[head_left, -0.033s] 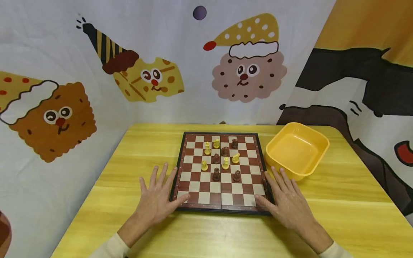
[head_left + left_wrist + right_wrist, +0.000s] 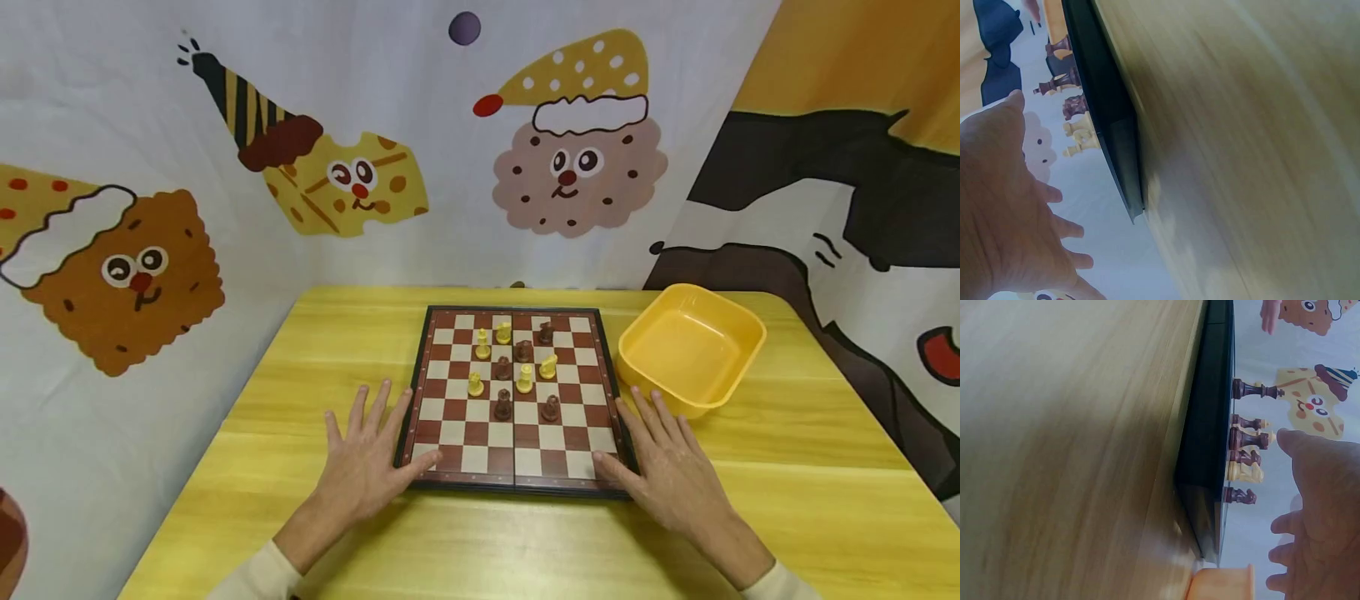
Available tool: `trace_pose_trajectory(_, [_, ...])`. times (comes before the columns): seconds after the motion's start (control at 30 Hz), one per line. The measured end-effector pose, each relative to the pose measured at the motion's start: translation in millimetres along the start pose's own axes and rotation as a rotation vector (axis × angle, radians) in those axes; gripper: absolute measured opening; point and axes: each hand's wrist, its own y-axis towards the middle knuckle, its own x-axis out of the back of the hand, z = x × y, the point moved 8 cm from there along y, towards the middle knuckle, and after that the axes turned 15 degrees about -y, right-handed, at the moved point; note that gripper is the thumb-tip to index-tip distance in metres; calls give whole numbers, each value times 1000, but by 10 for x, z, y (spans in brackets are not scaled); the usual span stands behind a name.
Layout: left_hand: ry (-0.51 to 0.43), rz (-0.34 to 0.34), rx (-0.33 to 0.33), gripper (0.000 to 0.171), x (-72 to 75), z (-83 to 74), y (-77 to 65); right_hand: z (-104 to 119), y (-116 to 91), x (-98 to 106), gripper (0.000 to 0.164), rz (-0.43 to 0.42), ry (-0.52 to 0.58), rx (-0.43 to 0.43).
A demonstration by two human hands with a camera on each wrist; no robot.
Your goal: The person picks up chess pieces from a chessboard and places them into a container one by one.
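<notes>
We spread our empty hands (image 2: 360,477) (image 2: 671,477) wide about the chessboard's (image 2: 475,459) near corners, apparently leaving its chess pieces (image 2: 502,407) unobstructed.

Checkered chessboard (image 2: 527,435) flat on table (image 2: 465,542); yellow pieces (image 2: 525,380), brown pieces (image 2: 502,406) upright atop

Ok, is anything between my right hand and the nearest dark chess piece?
Nothing visible: only bare board lies between the right hand and that dark piece. The yellow container sits right of the board, off that path.
</notes>
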Motion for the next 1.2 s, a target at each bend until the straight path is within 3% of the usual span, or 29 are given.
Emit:
trace_pose_trajectory(0.37, [-12,25,-9,95,-49,-17,8,-8,11,-1,84,-20,-15,18])
trace_pose_trajectory(0.57, [-111,69,-34,93,-106,-69,-14,-7,45,3,77,-42,41,-5])
trace_pose_trajectory(0.73, [-224,124,-114,86,-149,-167,10,40,161,63,48,-77,265,-42])
trace_pose_trajectory(0.87, [-238,185,-214,80,-210,-243,36,89,280,42,31,-88,507,-43])
trace_pose_trajectory(1.0, [-224,234,-269,71,-278,-273,32,109,352,-36,29,-105,650,-38])
trace_pose_trajectory(1.2, [-232,229,-257,66,-298,-278,55,96,484,-149,36,-63,755,-26])
